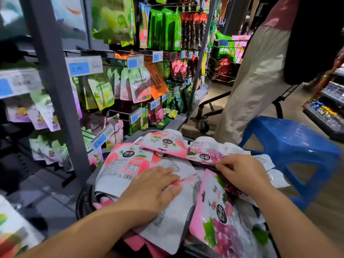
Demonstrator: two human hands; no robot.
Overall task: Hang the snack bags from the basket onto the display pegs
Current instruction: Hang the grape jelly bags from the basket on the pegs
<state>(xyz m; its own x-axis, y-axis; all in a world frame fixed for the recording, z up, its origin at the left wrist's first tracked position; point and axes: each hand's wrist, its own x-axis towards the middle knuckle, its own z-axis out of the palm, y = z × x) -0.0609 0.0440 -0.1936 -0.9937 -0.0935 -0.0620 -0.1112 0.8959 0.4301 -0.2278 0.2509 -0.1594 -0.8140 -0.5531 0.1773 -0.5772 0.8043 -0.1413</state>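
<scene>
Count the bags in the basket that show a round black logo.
4: left peach bag, at the left; back peach bag, farthest; far grape bag, pinched by the right hand; near grape bag, closest. Others lie face down, so more may be hidden.

Dim shop aisle — grey rack upright (57, 90), blue plastic stool (290, 135), wire trolley (216, 59), brown floor (325, 211).

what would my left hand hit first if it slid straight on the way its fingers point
Probably the glossy pink plastic pouch with purple grapes, tilted just past the left hand; depth is unclear.
</scene>
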